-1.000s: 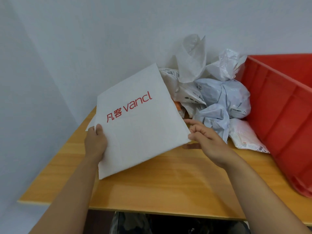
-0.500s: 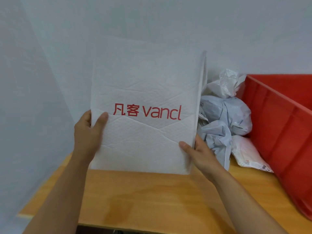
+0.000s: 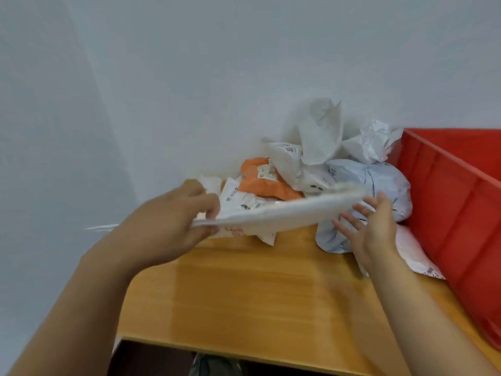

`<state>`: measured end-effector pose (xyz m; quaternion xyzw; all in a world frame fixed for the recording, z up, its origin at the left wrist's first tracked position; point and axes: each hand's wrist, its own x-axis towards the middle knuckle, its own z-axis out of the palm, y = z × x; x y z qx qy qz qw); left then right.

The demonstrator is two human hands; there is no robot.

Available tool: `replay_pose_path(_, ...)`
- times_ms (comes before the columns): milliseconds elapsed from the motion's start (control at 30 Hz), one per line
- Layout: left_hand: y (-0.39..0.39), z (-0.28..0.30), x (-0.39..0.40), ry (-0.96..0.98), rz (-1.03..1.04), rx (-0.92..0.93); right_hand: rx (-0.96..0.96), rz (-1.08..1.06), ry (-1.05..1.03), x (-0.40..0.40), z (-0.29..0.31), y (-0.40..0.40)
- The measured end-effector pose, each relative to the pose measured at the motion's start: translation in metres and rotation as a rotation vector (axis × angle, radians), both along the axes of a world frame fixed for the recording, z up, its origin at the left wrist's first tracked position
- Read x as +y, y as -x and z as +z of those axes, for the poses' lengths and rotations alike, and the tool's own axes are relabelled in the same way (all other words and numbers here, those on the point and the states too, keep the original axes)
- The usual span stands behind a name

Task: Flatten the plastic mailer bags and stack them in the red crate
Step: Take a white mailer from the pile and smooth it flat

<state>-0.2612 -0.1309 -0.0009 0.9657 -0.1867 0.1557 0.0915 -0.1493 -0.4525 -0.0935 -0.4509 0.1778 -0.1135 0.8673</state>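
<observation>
Here the white mailer bag (image 3: 284, 213) is seen almost edge-on, as a long, blurred strip held in the air above the wooden surface (image 3: 244, 289). It slopes up from the lower left to the upper right. Its left end is inside the grip of the left hand (image 3: 168, 218), where the thumb and the curled fingers pinch the edge of the bag. Its right end reaches the right hand (image 3: 376, 229). This hand is spread, with the fingers straight and apart, and the bag seems to rest against the fingertips (image 3: 360, 207), but the motion blur makes this contact not certain. So the bag lies between the two hands, clamped only on the left side.

Behind the bag, against the white wall (image 3: 189, 77), there is a pile of crumpled mailer bags (image 3: 325, 164). In this pile I can see an orange bag (image 3: 260, 180), several white ones with printed labels, and a pale grey-blue bag (image 3: 379, 185) just behind the right hand. One more flat whitish bag (image 3: 414, 253) lies on the surface under the right forearm, touching the red crate (image 3: 447, 202). The crate stands at the right edge of the surface, beside the pile, and only its left wall and part of the inside are in view.
</observation>
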Motion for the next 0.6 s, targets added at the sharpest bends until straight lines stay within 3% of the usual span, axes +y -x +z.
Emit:
replay_pose_path(100,0.008,-0.018,-0.009,-0.126,0.004,0.273,0.12,0.237,0.213,-0.019,0.009,0.008)
replay_pose_path(233,0.023,-0.045,-0.024,-0.213,-0.015,0.451,0.246,0.559,0.737,-0.023,0.004,0.028)
replay_pose_path(333,0.035,-0.07,-0.029,-0.23,-0.048,0.556,0.289,0.741,0.989,-0.016,-0.008,0.04)
replay_pose_path(500,0.04,-0.107,-0.023,-0.124,-0.053,0.82,0.289,0.726,1.103,-0.003,-0.043,0.039)
replay_pose_path(600,0.021,-0.125,-0.01,0.035,0.088,0.741,0.273,0.718,1.206,0.003,-0.053,0.035)
